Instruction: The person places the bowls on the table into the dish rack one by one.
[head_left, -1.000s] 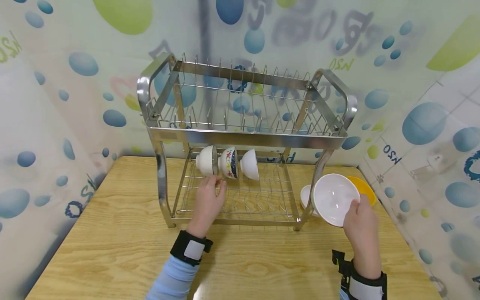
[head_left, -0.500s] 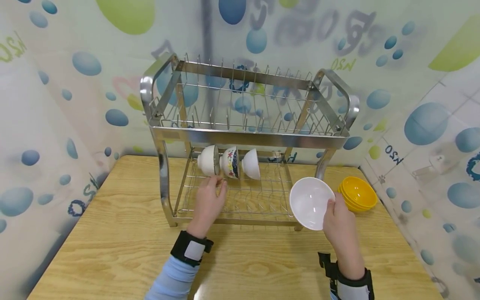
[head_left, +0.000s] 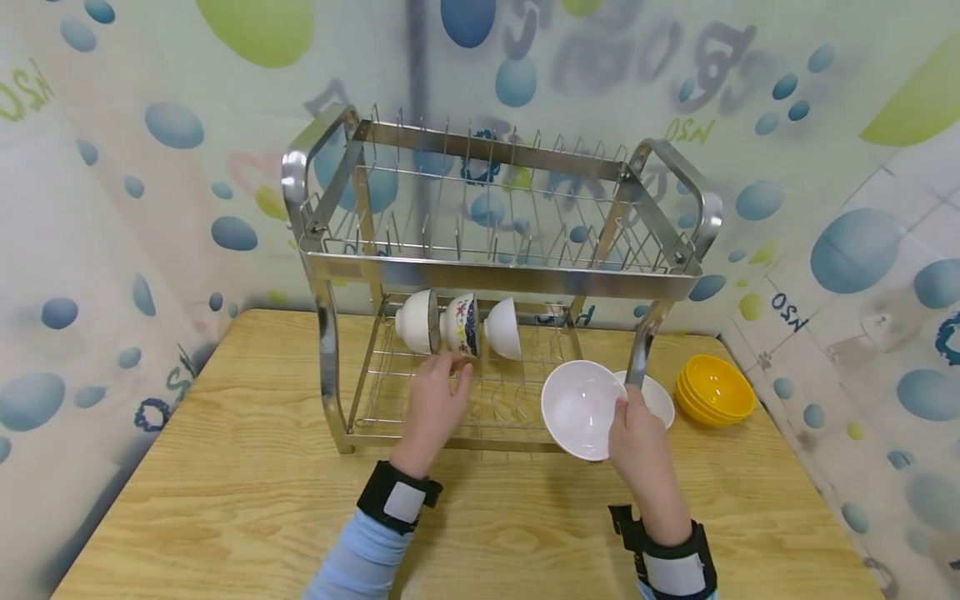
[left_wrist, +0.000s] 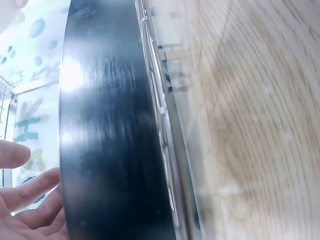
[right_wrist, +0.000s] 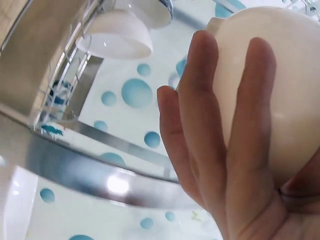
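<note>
My right hand (head_left: 643, 435) grips a white bowl (head_left: 582, 410) by its right rim, thumb over the edge, in front of the dish rack's lower right corner. In the right wrist view my fingers spread along the outside of this bowl (right_wrist: 280, 90). My left hand (head_left: 437, 407) reaches over the lower tier, holding nothing, fingertips just below a flower-patterned bowl (head_left: 460, 325). Left of that bowl stands a white bowl with a dark rim (head_left: 417, 322); right of it, a plain white bowl (head_left: 502, 328). All three lie tipped on their sides, mouths to the right.
The two-tier metal dish rack (head_left: 502, 275) stands on a wooden table (head_left: 510, 517), its front bar crossing above the left hand. Right of it are another white bowl (head_left: 654, 402), partly hidden, and a stack of yellow bowls (head_left: 716, 390). A patterned curtain (head_left: 247, 108) hangs behind.
My right hand has carried the white bowl leftward, from beside the yellow bowls to the rack's right front corner. My left hand has shifted slightly right, toward the flower-patterned bowl.
</note>
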